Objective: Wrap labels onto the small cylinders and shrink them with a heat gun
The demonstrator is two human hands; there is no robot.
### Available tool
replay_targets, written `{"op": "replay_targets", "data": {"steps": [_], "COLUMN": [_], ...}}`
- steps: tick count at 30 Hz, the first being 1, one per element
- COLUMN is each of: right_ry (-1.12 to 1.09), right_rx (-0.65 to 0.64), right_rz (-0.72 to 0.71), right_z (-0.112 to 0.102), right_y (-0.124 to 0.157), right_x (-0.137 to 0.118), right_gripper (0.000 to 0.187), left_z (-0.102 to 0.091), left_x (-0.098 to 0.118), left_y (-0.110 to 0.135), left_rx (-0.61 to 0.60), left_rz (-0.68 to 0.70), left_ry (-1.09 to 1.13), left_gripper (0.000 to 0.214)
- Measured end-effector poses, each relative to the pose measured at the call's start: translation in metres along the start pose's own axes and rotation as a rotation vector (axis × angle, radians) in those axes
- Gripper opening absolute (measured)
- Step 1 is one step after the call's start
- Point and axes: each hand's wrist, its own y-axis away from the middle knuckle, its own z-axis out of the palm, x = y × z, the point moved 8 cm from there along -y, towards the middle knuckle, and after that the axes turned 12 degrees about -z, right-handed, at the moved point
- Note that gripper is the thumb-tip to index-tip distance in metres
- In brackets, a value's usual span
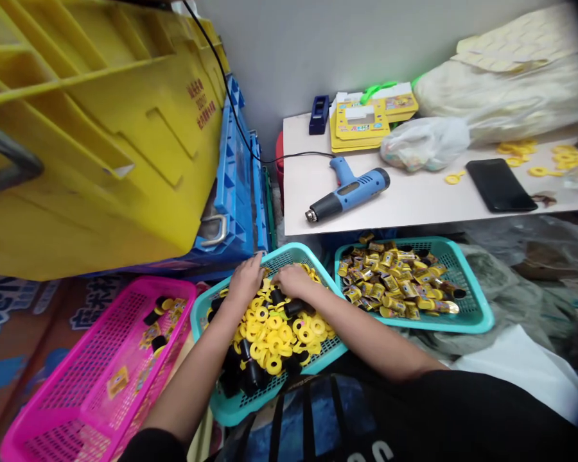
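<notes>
Far left, a pink plastic basket (166, 283) sits beside the action. The left hand (245, 280) reaches over the teal basket's rim (289, 251), fingers spread and apparently open. The right hand (291, 280) dips toward yellow rings (273, 330) and black cylinders (293, 308) inside, grip unclear. Gold packets (390, 282) fill the 2nd teal basket (476, 309).

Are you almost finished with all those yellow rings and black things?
Partway, it seems. Looking done: the right teal basket is heaped with gold-wrapped pieces. In hand: your left hand and right hand are at the middle teal basket, on its yellow rings and black cylinders. Left: that basket is still full, and the pink basket holds only a few pieces.
</notes>
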Motion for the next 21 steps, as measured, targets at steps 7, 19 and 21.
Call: {"op": "replay_targets", "data": {"steps": [7, 19, 21], "right_ry": [-0.040, -0.055, -0.052], "right_rx": [-0.074, -0.021, -0.027], "right_rz": [0.007, -0.037, -0.070], "right_z": [0.003, 0.006, 0.005], "right_y": [0.011, 0.046, 0.050], "right_x": [-0.003, -0.011, -0.017], "right_gripper": [0.039, 0.041, 0.040], "left_z": [-0.039, -0.142, -0.116], "left_x": [-0.018, -0.173, -0.123], "left_y": [0.021, 0.121, 0.103], "left_rx": [0.160, 0.338, 0.252], "left_rz": [-0.044, -0.742, -0.428], "left_ry": [0.229, -0.061, 0.075], "left_gripper": [0.022, 0.064, 0.048]}}
